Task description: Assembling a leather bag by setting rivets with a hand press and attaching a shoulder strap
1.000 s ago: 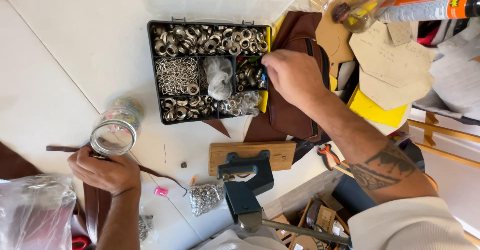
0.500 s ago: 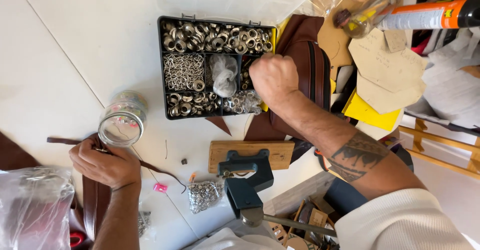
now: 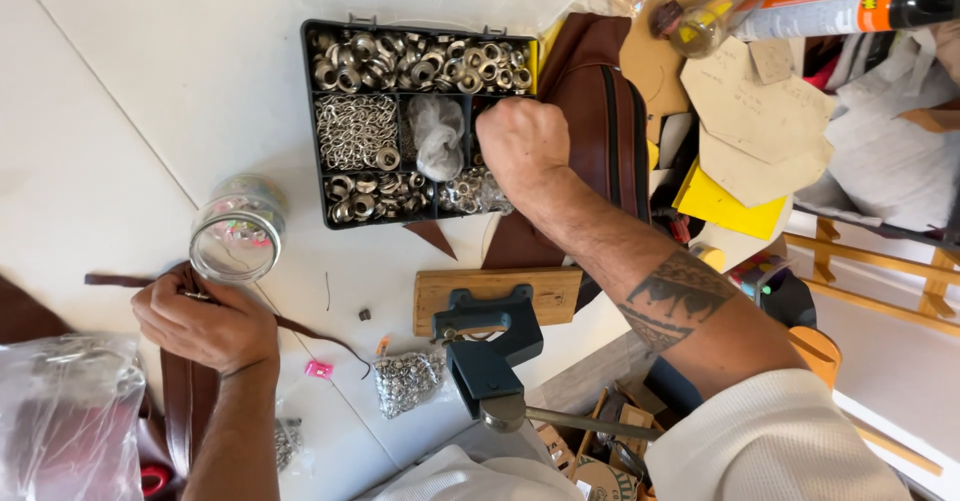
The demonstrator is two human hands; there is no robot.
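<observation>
Right hand: the right hand (image 3: 522,141) was curled into a fist over the right side of the black plastic box (image 3: 312,111). I could not tell if it held anything.
Left hand: the left hand (image 3: 205,323) was closed around a thin brown leather strap (image 3: 120,280), pressing it on the white desk (image 3: 130,81).
Box: it had small square parts full of shiny round metal rings (image 3: 410,61), thin silver chain loops (image 3: 355,131) and a soft clear bag (image 3: 438,136).
Jar: a round glass jar (image 3: 238,231) stood just beside the left hand.
Near things: a flat wood block (image 3: 500,291) lay under a dark metal press (image 3: 490,346). A small clear bag of silver bits (image 3: 408,379) lay beside it. A smooth brown leather bag (image 3: 600,111) lay beside the box.
</observation>
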